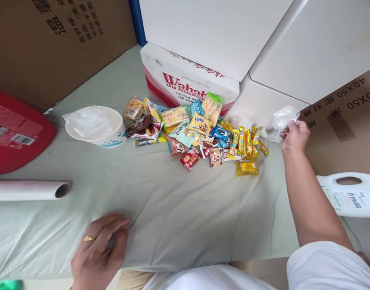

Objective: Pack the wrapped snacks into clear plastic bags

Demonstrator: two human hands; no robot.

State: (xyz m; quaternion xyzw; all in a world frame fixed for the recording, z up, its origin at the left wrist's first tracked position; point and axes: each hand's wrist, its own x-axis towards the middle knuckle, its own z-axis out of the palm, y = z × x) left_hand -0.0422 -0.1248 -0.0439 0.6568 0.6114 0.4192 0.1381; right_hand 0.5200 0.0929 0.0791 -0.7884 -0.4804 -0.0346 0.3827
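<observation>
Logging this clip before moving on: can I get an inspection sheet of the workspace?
Surface: pale green cloth, creased.
Job's things: clear bag; snack pile mid-cloth.
Clutter: white bowl with plastic inside; roll; red pack; jug.
Grippers: left hand flat on cloth, holding nothing; right hand pinching the clear bag.
Cables: nothing seen.
Surroundings: Wahaha carton, white boxes, brown cartons.

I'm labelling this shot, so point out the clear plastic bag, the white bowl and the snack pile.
clear plastic bag (283, 117), head view, crumpled top above the right hand's fingers
white bowl (112, 139), head view, front outer wall
snack pile (200, 125), head view, yellow cookie packet mid-pile
</observation>
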